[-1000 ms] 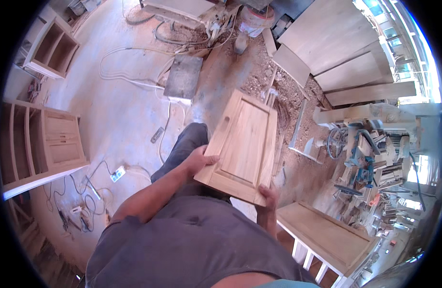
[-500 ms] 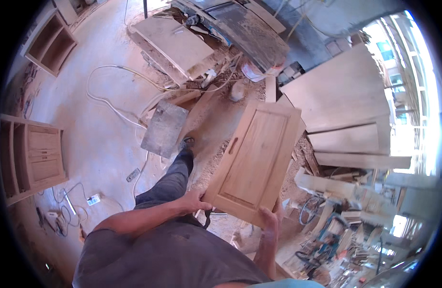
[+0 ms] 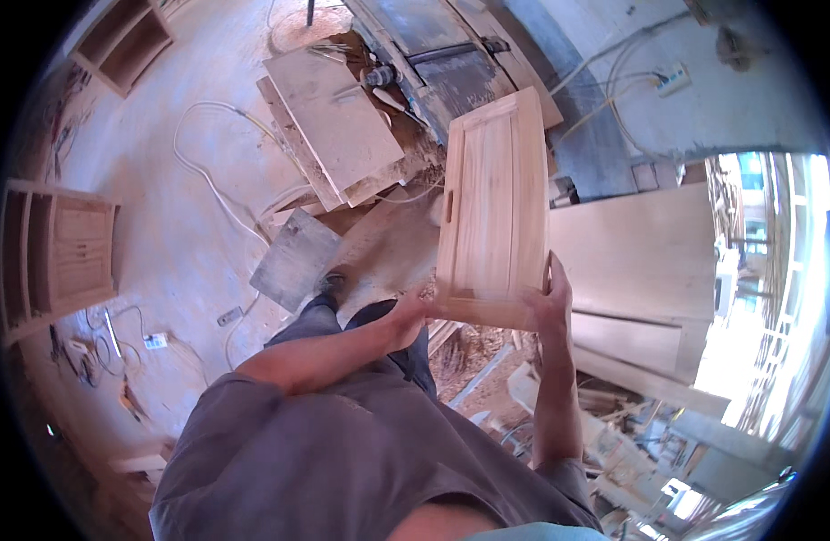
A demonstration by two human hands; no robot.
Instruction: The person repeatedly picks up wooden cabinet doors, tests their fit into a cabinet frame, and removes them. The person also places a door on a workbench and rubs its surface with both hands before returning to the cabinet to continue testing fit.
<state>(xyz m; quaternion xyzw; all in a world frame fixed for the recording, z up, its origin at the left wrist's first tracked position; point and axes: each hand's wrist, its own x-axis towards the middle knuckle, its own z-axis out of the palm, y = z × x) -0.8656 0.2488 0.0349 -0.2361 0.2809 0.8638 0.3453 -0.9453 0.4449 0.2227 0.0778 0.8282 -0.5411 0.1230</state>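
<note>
Dusty floor [image 3: 163, 207], white cable [image 3: 218, 185], stacked boards [image 3: 338, 126], grey panel [image 3: 293, 259]

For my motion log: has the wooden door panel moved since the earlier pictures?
Yes. The wooden door panel now reaches toward the grey machine table, away from the open cabinet.

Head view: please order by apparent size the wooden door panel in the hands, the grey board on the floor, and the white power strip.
1. Door panel, though being nearer the camera enlarges it.
2. Grey board.
3. Power strip, clearly smallest.
</note>
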